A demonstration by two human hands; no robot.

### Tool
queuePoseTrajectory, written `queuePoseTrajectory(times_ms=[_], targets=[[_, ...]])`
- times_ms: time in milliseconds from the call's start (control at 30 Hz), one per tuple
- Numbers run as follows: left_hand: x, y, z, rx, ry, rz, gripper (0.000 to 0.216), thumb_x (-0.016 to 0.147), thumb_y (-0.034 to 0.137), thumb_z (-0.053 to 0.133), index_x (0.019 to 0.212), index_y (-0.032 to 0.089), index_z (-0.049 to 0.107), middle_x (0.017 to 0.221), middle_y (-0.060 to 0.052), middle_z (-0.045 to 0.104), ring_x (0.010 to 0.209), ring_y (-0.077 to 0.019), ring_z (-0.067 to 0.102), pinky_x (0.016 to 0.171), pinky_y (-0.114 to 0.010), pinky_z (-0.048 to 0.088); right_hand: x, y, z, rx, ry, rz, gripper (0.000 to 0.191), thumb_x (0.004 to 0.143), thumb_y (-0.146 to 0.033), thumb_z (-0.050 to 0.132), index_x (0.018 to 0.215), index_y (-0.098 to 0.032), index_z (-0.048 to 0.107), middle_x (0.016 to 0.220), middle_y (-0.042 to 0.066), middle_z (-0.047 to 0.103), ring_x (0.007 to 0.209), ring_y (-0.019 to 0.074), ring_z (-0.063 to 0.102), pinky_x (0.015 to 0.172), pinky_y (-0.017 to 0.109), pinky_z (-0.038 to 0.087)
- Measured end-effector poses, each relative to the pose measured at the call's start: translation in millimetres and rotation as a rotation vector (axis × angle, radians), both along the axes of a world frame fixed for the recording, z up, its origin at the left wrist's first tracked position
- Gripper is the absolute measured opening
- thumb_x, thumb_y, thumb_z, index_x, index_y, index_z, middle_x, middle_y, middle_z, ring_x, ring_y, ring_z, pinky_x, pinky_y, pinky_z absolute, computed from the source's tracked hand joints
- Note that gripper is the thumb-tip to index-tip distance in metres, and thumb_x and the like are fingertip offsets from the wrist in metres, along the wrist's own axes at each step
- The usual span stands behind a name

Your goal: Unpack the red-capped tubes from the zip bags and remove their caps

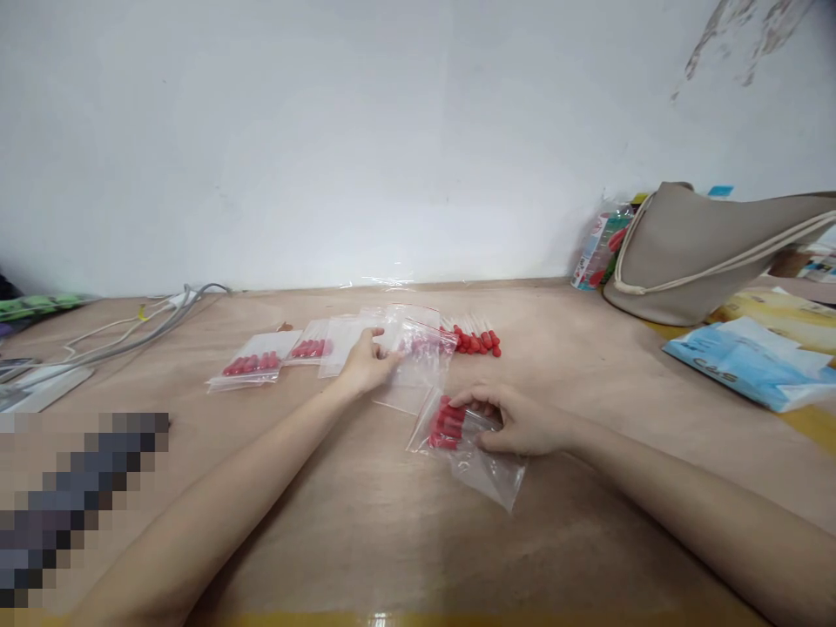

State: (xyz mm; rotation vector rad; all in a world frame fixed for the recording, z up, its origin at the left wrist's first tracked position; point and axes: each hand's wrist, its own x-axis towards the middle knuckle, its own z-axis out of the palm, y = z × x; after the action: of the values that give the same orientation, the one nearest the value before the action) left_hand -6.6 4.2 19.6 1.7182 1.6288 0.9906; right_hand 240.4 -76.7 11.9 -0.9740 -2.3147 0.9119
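Note:
My right hand (pixel 513 418) is closed on a clear plastic bag (pixel 487 470) at the centre right, fingers and thumb at its sides. Red rod-like pieces (pixel 448 422) lie side by side in this bag. My left hand (pixel 367 361) rests over a spread of clear bags (pixel 408 392), its thumb and forefinger apart and touching the plastic. Just right of those bags lies a pile of red-tipped sticks (pixel 476 340) with pale stems. To the left are flat bags with red pieces (pixel 252 363) and another such bag (pixel 309 347).
A grey bag with a cord (pixel 705 252) leans at the back right, beside a printed packet (pixel 597 248). Nearer stands a blue tissue pack (pixel 744 361). Cables (pixel 157 322) and a white power strip (pixel 49 389) lie at the left. A white wall (pixel 293 148) bounds the table.

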Motion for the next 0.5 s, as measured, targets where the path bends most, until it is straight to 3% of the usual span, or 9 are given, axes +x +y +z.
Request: queuePoseTrajectory(times_ms=[133, 233, 300, 400, 467, 500], targets=[[-30.4, 16.8, 13.1, 0.078, 0.012, 0.168, 0.032, 0.078, 0.022, 0.052, 0.109, 0.017, 0.045, 0.073, 0.002, 0.054, 0.052, -0.0083, 0.057, 0.054, -0.02, 0.045, 4.5, 5.2, -0.1, 0.094, -0.015, 0.012, 0.048, 0.063, -0.006, 0.054, 0.109, -0.02, 0.058, 0.106, 0.005, 0.06, 0.093, 0.017, 0.056, 0.08, 0.031, 0.047], [-56.2, 31.3, 18.3, 0.088, 0.086, 0.272, 0.028, 0.079, 0.021, 0.048, 0.107, 0.016, 0.047, 0.074, 0.0, 0.055, 0.056, -0.0116, 0.059, 0.06, -0.025, 0.047, 7.4, 10.9, -1.0, 0.154, -0.024, 0.054, 0.051, 0.064, -0.002, 0.047, 0.11, -0.021, 0.058, 0.112, 0.005, 0.058, 0.099, 0.0171, 0.056, 0.084, 0.032, 0.047], [-66.2, 34.8, 17.4, 0.093, 0.152, 0.323, 0.031, 0.076, 0.021, 0.053, 0.106, 0.015, 0.048, 0.075, -0.002, 0.056, 0.071, -0.0187, 0.061, 0.071, -0.033, 0.048, 9.3, 15.0, -3.6, 0.2, -0.035, 0.058, 0.053, 0.065, 0.0, 0.044, 0.111, -0.022, 0.059, 0.116, 0.005, 0.057, 0.105, 0.0174, 0.054, 0.089, 0.034, 0.045], [-63.2, 23.2, 14.6, 0.253, 0.327, 0.384, 0.045, 0.07, 0.021, 0.059, 0.113, 0.014, 0.047, 0.099, -0.012, 0.055, 0.108, -0.0306, 0.048, 0.092, -0.046, 0.035, 10.9, 19.1, -8.8, 0.255, -0.04, 0.012, 0.053, 0.066, 0.0, 0.042, 0.111, -0.022, 0.06, 0.12, 0.005, 0.055, 0.108, 0.0179, 0.053, 0.092, 0.036, 0.044], [-49.6, 3.5, 14.4, 0.459, 0.506, 0.345, 0.043, 0.072, 0.023, 0.057, 0.114, 0.014, 0.048, 0.115, -0.016, 0.048, 0.116, -0.033, 0.038, 0.096, -0.048, 0.029, 10.0, 19.0, -10.1, 0.296, -0.024, -0.018, 0.048, 0.069, -0.001, 0.04, 0.107, -0.021, 0.062, 0.117, 0.006, 0.057, 0.105, 0.018, 0.055, 0.091, 0.037, 0.045], [-40.5, -8.9, 14.8, 0.502, 0.549, 0.247, 0.036, 0.075, 0.025, 0.055, 0.108, 0.014, 0.052, 0.112, -0.015, 0.05, 0.112, -0.0315, 0.042, 0.094, -0.046, 0.032, 8.8, 17.9, -9.7, 0.322, -0.011, -0.031, 0.044, 0.072, -0.002, 0.04, 0.105, -0.02, 0.063, 0.114, 0.006, 0.059, 0.102, 0.0181, 0.056, 0.089, 0.037, 0.046]])
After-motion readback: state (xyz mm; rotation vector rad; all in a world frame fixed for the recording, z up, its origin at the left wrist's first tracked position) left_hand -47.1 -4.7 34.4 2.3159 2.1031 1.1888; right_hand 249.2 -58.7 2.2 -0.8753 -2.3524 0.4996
